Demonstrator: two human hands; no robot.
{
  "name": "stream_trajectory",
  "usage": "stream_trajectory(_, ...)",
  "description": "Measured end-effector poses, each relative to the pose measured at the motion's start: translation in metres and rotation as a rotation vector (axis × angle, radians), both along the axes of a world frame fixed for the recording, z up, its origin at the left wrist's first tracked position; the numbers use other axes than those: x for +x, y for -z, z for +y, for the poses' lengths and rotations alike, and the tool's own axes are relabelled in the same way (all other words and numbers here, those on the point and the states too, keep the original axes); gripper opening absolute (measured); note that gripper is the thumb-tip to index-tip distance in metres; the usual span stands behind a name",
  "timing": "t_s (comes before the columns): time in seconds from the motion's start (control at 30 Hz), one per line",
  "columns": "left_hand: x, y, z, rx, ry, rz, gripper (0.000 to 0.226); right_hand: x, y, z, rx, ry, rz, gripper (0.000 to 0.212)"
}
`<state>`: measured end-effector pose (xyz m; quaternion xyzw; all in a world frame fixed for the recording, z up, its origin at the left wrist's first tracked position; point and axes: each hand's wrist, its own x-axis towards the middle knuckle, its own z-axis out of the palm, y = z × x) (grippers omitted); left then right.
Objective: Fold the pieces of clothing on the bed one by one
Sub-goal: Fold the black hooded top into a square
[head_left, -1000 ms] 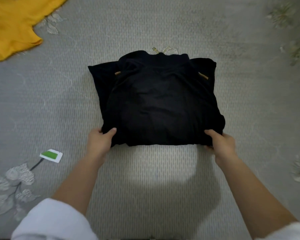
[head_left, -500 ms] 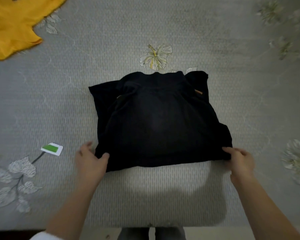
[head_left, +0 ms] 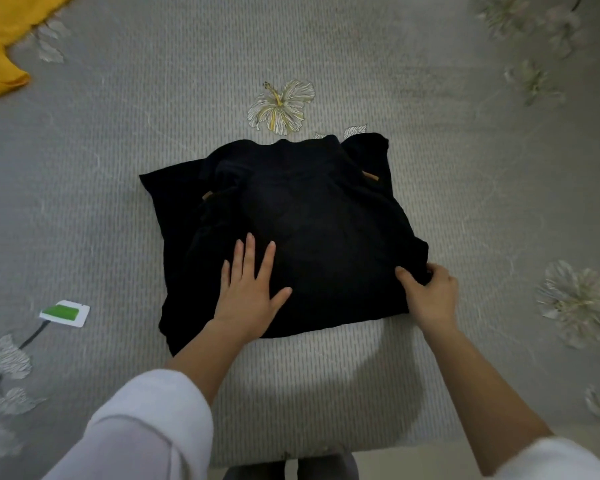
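Note:
A black garment, folded into a rough square, lies in the middle of the grey bed. My left hand lies flat on its near left part, fingers straight and spread. At the garment's near right corner, my right hand pinches the black cloth between thumb and curled fingers. A yellow garment lies unfolded at the far left corner of the view, partly cut off by the frame.
A small white card with a green patch lies on the bed left of the black garment. The bed's near edge runs along the bottom, with the floor and my legs below it.
The black garment has been pulled nearer to the bed's edge. My left hand let go of the near left corner and moved onto the cloth, flat. My right hand kept its corner.

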<state>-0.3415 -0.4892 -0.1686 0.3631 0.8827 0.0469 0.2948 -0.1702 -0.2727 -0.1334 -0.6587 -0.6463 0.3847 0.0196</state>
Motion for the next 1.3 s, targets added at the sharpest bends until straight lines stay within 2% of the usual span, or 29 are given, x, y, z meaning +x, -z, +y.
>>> stream_trajectory(0.1, 0.001, 0.001, 0.001, -0.002, 0.023, 0.060, 0.081, -0.002, -0.004, 0.014, -0.108, 0.115, 0.038, 0.080)
stream_trajectory(0.23, 0.002, -0.003, 0.004, -0.013, 0.048, 0.076, 0.077, -0.009, -0.013, 0.023, -0.347, 0.117, 0.076, 0.043)
stream_trajectory(0.33, 0.001, -0.006, 0.005, -0.043, 0.069, 0.079, 0.073, -0.020, -0.030, 0.028, -0.559, 0.155, 0.141, 0.036)
stream_trajectory(0.4, -0.001, -0.008, 0.007, -0.067, 0.071, 0.054, 0.072, -0.029, -0.044, 0.027, -0.585, 0.145, 0.187, 0.035)
stream_trajectory(0.47, -0.003, -0.013, 0.010, -0.069, 0.050, -0.043, 0.074, -0.040, -0.057, 0.023, -0.567, 0.142, 0.272, 0.035)
stream_trajectory(0.53, -0.009, -0.021, 0.013, -0.008, -0.021, -0.237, 0.072, -0.054, -0.071, 0.013, -0.556, 0.122, 0.360, 0.033)
stream_trajectory(0.6, -0.021, -0.032, 0.013, 0.199, -0.253, -0.492, 0.059, -0.073, -0.085, -0.002, -0.515, 0.061, 0.416, 0.028)
stream_trajectory(0.67, -0.035, -0.045, 0.006, 0.457, -0.613, -0.738, 0.042, -0.098, -0.097, -0.022, -0.474, -0.010, 0.453, 0.021)
stream_trajectory(0.77, -0.057, -0.060, -0.019, 0.672, -1.025, -1.102, 0.030, -0.141, -0.105, -0.063, -0.414, -0.145, 0.534, 0.013)
stream_trajectory(0.87, -0.075, -0.061, -0.049, 0.777, -1.246, -1.309, 0.042, -0.174, -0.105, -0.111, -0.219, -0.461, 0.593, 0.019)
stream_trajectory(0.9, -0.079, -0.060, -0.058, 0.802, -1.301, -1.330, 0.046, -0.181, -0.099, -0.125, -0.166, -0.634, 0.552, 0.029)
stream_trajectory(0.97, -0.085, -0.060, -0.074, 0.839, -1.387, -1.354, 0.051, -0.186, -0.082, -0.149, -0.208, -0.935, 0.363, 0.043)
stream_trajectory(1.07, -0.088, -0.060, -0.095, 0.836, -1.437, -1.392, 0.057, -0.177, -0.056, -0.173, -0.410, -1.212, 0.176, 0.038)
stream_trajectory(1.13, -0.087, -0.060, -0.104, 0.826, -1.407, -1.403, 0.058, -0.169, -0.045, -0.177, -0.460, -1.170, 0.196, 0.033)
stream_trajectory(1.23, -0.080, -0.062, -0.106, 0.855, -1.293, -1.391, 0.040, -0.166, -0.037, -0.165, -0.313, -0.859, 0.230, 0.025)
stream_trajectory(1.27, -0.078, -0.061, -0.106, 0.851, -1.254, -1.343, 0.034, -0.169, -0.036, -0.160, -0.271, -0.774, 0.224, 0.024)
stream_trajectory(1.3, -0.077, -0.059, -0.105, 0.819, -1.224, -1.228, 0.037, -0.174, -0.036, -0.155, -0.230, -0.730, 0.212, 0.024)
